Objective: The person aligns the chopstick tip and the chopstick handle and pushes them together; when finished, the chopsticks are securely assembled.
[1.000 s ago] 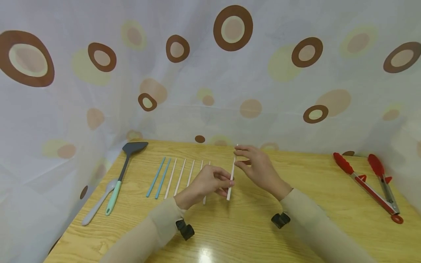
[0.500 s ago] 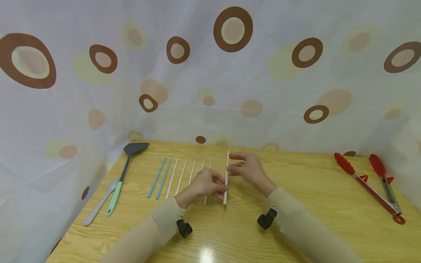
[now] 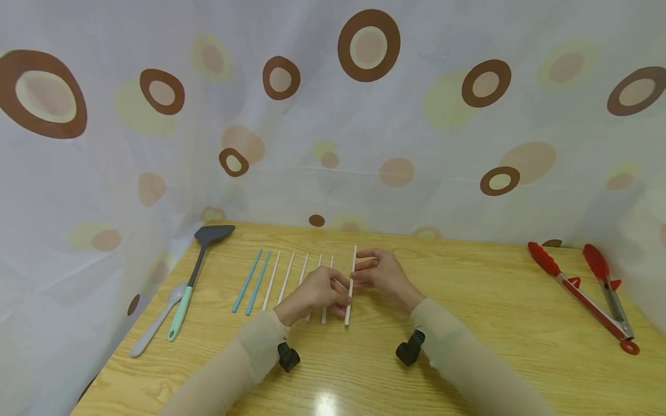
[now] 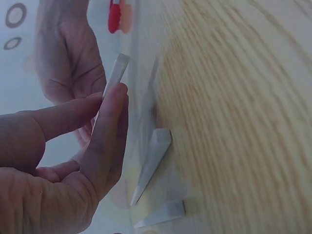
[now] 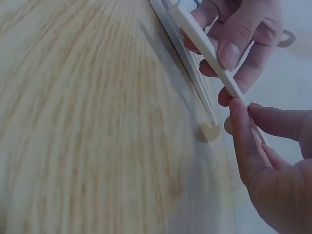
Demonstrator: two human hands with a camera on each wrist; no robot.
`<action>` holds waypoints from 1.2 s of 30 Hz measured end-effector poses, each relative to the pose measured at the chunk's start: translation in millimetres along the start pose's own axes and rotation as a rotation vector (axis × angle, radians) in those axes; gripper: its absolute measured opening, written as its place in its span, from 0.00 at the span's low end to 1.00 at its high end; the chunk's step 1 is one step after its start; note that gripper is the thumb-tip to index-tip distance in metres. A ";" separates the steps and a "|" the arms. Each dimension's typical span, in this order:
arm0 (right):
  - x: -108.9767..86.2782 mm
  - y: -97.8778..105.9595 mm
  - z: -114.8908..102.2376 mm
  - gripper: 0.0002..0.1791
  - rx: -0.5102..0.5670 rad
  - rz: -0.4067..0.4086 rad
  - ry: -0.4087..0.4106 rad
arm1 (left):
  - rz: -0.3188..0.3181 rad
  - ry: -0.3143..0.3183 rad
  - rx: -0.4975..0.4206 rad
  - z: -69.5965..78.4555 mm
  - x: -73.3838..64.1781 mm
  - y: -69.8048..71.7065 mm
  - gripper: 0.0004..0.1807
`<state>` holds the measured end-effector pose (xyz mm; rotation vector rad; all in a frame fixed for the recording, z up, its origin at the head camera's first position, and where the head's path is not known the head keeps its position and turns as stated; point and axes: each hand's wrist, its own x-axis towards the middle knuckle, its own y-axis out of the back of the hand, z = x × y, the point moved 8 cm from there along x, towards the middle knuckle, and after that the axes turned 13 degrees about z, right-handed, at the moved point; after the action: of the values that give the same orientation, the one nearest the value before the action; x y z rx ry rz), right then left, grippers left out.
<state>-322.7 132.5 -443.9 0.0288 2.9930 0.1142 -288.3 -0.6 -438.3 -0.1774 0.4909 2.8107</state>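
Note:
Both hands pinch one white chopstick point(image 3: 348, 315), held just above the table. The left hand point(image 3: 321, 289) grips its nearer half between thumb and fingers; the right hand point(image 3: 383, 273) holds it farther up, its fingertips close to the left hand's. In the right wrist view, the left thumb lies along the chopstick point(image 5: 202, 41). To the left, two blue chopsticks point(image 3: 258, 283) lie side by side, followed by several white chopsticks point(image 3: 272, 281) in a row. The left hand hangs over some of these and partly hides them. The left wrist view shows the near end of a white chopstick point(image 4: 161, 139) on the table.
A dark spatula with a mint handle point(image 3: 180, 315) and a grey spoon-like utensil point(image 3: 156, 328) lie at the left. Red-tipped tongs point(image 3: 593, 306) lie spread at the right. A patterned curtain point(image 3: 333, 115) stands behind the wooden table point(image 3: 468, 300).
The held white chopstick has moved left and lower, towards the row. The right hand has moved left with it, and the left hand has shifted slightly left. The chopsticks in the row have stayed put.

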 end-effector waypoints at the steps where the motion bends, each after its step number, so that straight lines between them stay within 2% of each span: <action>1: 0.5 -0.6 0.7 0.30 -0.001 0.004 -0.001 | 0.006 0.003 0.002 -0.6 0.6 0.3 0.15; 11: 2.8 -10.4 11.6 0.28 0.008 0.011 -0.063 | 0.043 -0.011 0.044 -8.8 5.2 -1.8 0.16; 20: 7.9 -11.2 19.4 0.28 -0.025 0.055 -0.085 | 0.057 -0.045 0.176 -6.9 7.8 -2.7 0.17; 30: 3.7 -15.8 9.7 0.19 -0.226 0.104 -0.005 | 0.049 -0.074 0.258 -2.1 6.3 -3.0 0.17; 36: 0.0 -18.8 6.4 0.18 -0.281 0.112 0.024 | 0.061 -0.084 0.300 -1.2 5.8 -1.6 0.16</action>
<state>-322.0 114.3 -451.6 0.1645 2.9680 0.5486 -293.3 1.9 -440.9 0.0184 0.9003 2.7451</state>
